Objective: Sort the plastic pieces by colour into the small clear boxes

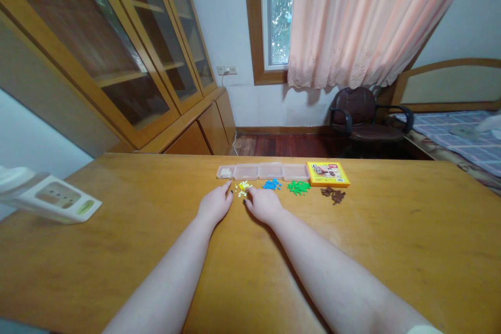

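White pcs (225, 173) in clear plastic tray (232, 173); yellow (244, 186), blue (271, 185), green (299, 188), brown piles (337, 196) left out. L hand (214, 205), R hand (265, 206): grip unclear.

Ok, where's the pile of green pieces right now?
In the head view, the green pieces lie right of centre on the table, between the blue pieces and the brown pieces, just nearer the camera than the rightmost clear tray.

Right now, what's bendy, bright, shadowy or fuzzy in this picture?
Head view: the wooden glass cabinet leans, perhaps lens distortion; daylight washes out the wooden-framed window beside the pink curtain; a shadow edges the right forearm; small yellow pieces look fuzzy.
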A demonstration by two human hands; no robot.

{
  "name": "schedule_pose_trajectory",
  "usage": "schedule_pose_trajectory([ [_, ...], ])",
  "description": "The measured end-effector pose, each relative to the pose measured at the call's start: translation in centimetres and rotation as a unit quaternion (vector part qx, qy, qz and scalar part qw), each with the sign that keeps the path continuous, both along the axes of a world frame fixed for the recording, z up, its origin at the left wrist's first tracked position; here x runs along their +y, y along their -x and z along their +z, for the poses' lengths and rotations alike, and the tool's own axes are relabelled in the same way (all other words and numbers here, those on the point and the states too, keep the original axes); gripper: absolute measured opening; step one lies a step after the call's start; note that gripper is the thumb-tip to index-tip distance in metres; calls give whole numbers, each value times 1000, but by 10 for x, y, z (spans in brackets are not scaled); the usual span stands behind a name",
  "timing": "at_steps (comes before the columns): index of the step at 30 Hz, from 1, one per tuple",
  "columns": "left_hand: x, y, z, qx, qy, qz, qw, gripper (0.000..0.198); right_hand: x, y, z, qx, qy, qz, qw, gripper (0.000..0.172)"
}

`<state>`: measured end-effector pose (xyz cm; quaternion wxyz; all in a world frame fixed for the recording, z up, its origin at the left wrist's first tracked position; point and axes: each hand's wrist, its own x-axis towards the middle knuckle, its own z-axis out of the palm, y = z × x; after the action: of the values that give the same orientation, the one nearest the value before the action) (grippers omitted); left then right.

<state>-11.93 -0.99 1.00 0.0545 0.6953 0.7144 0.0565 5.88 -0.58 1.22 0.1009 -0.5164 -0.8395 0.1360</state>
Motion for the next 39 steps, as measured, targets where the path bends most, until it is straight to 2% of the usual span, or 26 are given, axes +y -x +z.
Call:
schedule_pose_trajectory([
  [2, 4, 3, -1, 2, 1, 23, 1000, 47, 0, 1, -1, -2, -3, 1, 1000, 33],
  [6, 6, 5, -1, -8, 3, 14, 1000, 45, 0, 1, -2, -5, -9, -4, 1000, 33],
  [16, 1, 3, 0, -10, 4, -65, 998, 42, -1, 1, -1, -4, -2, -9, 1000, 36],
  [24, 3, 10, -2, -39, 7, -13, 999, 43, 0, 1, 0, -9, -5, -9, 1000, 34],
  [27, 2, 8, -2, -52, 0, -40, 998, 42, 0, 0, 0, -10, -5, -11, 1000, 34],
  [31, -2, 3, 0, -69, 2, -111, 991, 38, 0, 0, 0, -7, -5, -11, 1000, 35],
  [33, -3, 0, 1, -70, -1, -123, 990, 40, 0, 0, 0, -6, -5, -10, 1000, 36],
  [39, -3, -9, 2, -9, 9, -88, 996, 43, 1, 1, -2, 0, -12, -11, 1000, 40],
])
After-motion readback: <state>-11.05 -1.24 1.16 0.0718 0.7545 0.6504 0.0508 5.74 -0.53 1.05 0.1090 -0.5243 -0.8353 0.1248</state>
